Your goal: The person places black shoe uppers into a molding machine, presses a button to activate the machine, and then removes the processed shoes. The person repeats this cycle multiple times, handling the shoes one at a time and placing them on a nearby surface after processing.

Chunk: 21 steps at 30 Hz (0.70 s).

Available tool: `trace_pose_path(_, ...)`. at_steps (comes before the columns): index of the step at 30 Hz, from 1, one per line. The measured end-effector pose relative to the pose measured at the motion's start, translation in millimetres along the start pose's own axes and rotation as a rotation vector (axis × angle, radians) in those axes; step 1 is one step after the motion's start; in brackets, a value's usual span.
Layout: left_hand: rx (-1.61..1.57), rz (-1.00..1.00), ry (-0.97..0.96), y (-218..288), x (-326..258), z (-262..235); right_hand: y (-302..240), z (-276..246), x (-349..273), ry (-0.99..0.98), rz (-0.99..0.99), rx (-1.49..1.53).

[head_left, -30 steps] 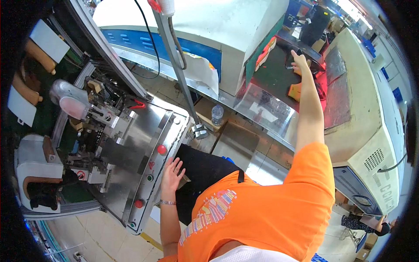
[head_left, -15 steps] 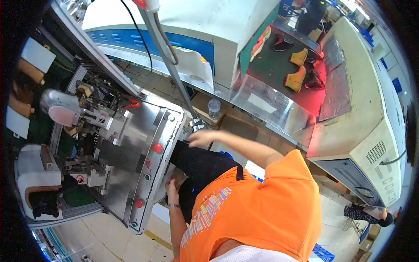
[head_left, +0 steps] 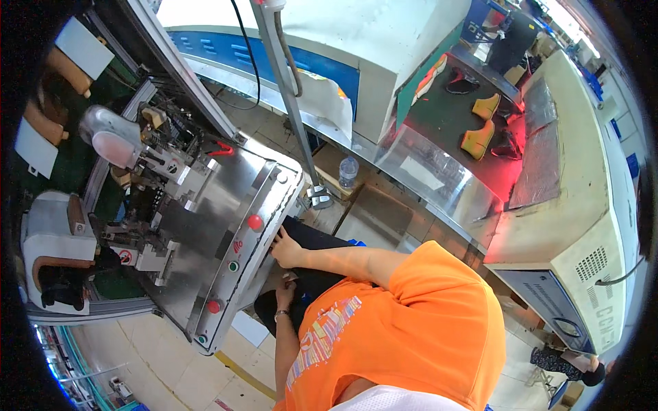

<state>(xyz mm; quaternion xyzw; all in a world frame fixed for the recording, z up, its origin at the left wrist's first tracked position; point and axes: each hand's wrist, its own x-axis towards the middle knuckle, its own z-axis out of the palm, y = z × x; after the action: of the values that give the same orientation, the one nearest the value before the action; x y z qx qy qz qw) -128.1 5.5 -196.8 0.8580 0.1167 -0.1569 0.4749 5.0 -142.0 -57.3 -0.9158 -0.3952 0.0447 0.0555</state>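
Head view shows right hand (head_left: 288, 252) beside button panel (head_left: 242, 255), left hand (head_left: 284, 294) nearby, grips unclear.

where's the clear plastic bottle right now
In the head view, the clear plastic bottle is slightly above the picture's centre, just right of the lower end of the grey metal pole.

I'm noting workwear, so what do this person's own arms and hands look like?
The right sleeve is short, loose and orange, with no print showing. The left hand has a narrow band at its wrist, too small to identify. The right hand is ungloved, like the left.
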Motion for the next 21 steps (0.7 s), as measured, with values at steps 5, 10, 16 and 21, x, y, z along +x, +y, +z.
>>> trace_pose_path(5,-0.393,-0.238,0.134,-5,6,-1,12,10,0,-0.009,0.011,0.058)
trace_pose_path(10,-0.288,-0.266,0.1,31,6,-14,24,35,7,-0.309,0.107,0.026)
trace_pose_path(16,0.251,-0.098,0.17,-17,-2,8,-50,25,30,-0.653,-0.129,0.164)
trace_pose_path(21,0.887,-0.058,-0.127,29,-7,23,-87,94,19,-0.618,-0.228,0.523)
